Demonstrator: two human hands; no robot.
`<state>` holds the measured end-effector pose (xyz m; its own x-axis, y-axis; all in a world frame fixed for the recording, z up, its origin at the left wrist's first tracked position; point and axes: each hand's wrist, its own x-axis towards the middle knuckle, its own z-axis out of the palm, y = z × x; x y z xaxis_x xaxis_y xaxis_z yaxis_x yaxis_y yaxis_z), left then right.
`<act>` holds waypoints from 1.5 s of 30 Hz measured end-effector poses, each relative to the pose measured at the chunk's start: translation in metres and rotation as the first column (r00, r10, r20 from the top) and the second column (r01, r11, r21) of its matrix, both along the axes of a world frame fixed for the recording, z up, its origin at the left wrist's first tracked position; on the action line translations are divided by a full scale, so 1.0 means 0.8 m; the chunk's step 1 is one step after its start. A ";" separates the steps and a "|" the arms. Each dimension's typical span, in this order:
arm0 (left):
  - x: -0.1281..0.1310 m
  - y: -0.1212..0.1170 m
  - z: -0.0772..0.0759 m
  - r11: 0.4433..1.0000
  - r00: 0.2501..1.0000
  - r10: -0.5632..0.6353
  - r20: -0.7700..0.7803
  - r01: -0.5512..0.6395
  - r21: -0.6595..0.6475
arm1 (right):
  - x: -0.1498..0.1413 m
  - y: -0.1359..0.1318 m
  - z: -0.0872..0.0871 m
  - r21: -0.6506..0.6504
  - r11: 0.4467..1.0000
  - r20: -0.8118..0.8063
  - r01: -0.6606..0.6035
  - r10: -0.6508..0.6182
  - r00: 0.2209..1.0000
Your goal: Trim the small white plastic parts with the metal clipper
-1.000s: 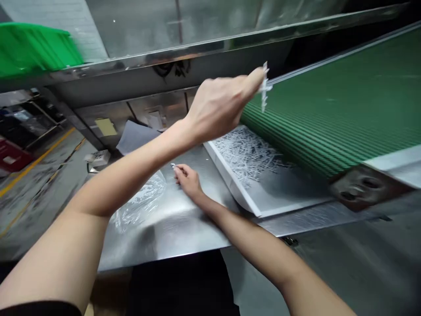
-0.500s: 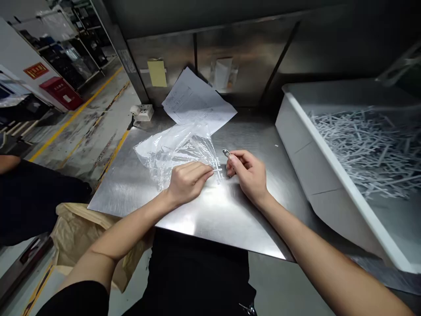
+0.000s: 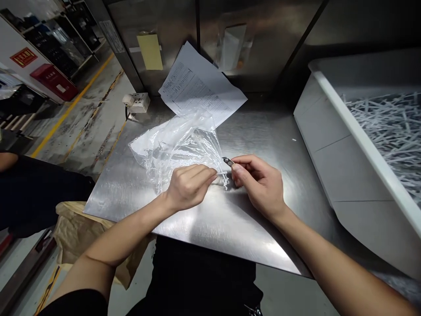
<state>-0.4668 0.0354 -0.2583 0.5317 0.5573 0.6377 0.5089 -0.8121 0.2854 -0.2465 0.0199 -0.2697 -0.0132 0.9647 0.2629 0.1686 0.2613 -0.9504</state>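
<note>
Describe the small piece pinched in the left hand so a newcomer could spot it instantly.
Start at the steel table; near its middle the two hands meet beside a crumpled clear plastic bag. The left hand pinches a thin white plastic sprue piece, unlike the small dark metal tool in the right hand.

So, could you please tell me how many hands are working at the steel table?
2: the left hand pinches a small white plastic piece beside the clear bag; the right hand grips a small metal tool.

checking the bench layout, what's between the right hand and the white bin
Only bare steel table lies between the right hand and the white bin, apart from one tiny white speck, as the head view shows.
</note>
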 end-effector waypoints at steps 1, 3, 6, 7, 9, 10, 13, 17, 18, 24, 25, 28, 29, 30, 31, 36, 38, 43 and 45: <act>0.000 0.000 0.000 1.000 1.000 0.004 -0.005 -0.004 0.003 | 0.000 -0.001 -0.001 0.005 1.000 0.016 0.000 0.000 1.000; -0.001 0.001 0.001 1.000 1.000 0.009 -0.018 -0.009 0.007 | 0.000 -0.001 -0.002 0.011 1.000 0.038 0.000 -0.001 0.999; -0.001 0.001 0.001 1.000 0.999 0.005 -0.042 -0.005 0.009 | -0.001 -0.002 -0.001 0.021 1.000 0.060 -0.007 0.006 0.998; -0.001 0.001 0.001 1.000 0.999 0.006 -0.050 -0.005 0.010 | -0.001 -0.003 0.000 0.027 1.000 0.072 -0.010 0.008 0.997; -0.001 0.000 0.000 1.000 0.998 0.011 -0.062 -0.010 0.012 | -0.002 -0.003 0.002 0.041 0.999 0.100 -0.013 0.009 0.995; -0.001 0.000 0.000 1.000 0.998 0.014 -0.066 -0.013 0.013 | -0.002 -0.003 0.003 0.052 0.999 0.115 -0.011 0.005 0.993; -0.001 -0.001 -0.001 1.000 0.997 0.015 -0.070 -0.013 0.023 | -0.001 -0.004 0.007 0.106 0.994 0.161 0.002 -0.019 0.987; 0.000 -0.002 -0.001 0.999 0.997 0.009 -0.080 -0.006 0.040 | 0.000 -0.004 0.010 0.180 0.984 0.205 -0.003 -0.034 0.978; 0.000 -0.002 -0.001 0.999 0.996 0.009 -0.086 -0.005 0.042 | 0.000 -0.004 0.010 0.189 0.982 0.211 -0.012 -0.028 0.977; 0.000 -0.002 -0.002 0.999 0.991 0.011 -0.134 -0.006 0.038 | 0.003 -0.001 0.008 0.169 0.984 0.231 -0.051 0.011 0.973; 0.000 -0.002 -0.002 0.999 0.990 0.010 -0.138 -0.005 0.039 | 0.004 0.000 0.008 0.166 0.985 0.230 -0.055 0.015 0.973; 0.000 -0.002 -0.002 0.999 0.990 0.008 -0.138 -0.001 0.050 | 0.005 0.002 0.008 0.166 0.984 0.230 -0.064 0.024 0.973; 0.000 -0.002 -0.002 0.998 0.990 0.006 -0.139 0.001 0.055 | 0.006 0.002 0.008 0.168 0.984 0.231 -0.067 0.027 0.973; 0.000 -0.001 -0.001 0.998 0.990 0.006 -0.141 0.003 0.061 | 0.006 0.002 0.007 0.171 0.983 0.231 -0.069 0.028 0.973; 0.001 -0.001 0.000 0.998 0.989 0.006 -0.145 0.004 0.068 | 0.006 0.002 0.007 0.174 0.982 0.231 -0.072 0.030 0.972; 0.002 -0.003 0.000 0.996 0.990 0.007 -0.140 0.006 0.093 | 0.008 0.002 0.005 0.188 0.978 0.233 -0.085 0.040 0.972; 0.003 -0.004 -0.002 0.996 0.991 0.010 -0.131 0.001 0.088 | 0.008 0.003 0.006 0.145 0.985 0.231 -0.090 0.055 0.971; 0.007 -0.010 -0.010 1.000 0.992 0.022 -0.121 -0.020 0.016 | 0.008 0.008 0.005 -0.023 0.989 0.156 -0.146 0.148 0.977; 0.008 -0.011 -0.013 0.999 0.994 0.021 -0.109 -0.024 -0.025 | 0.008 0.010 0.003 -0.067 0.985 0.128 -0.161 0.169 0.977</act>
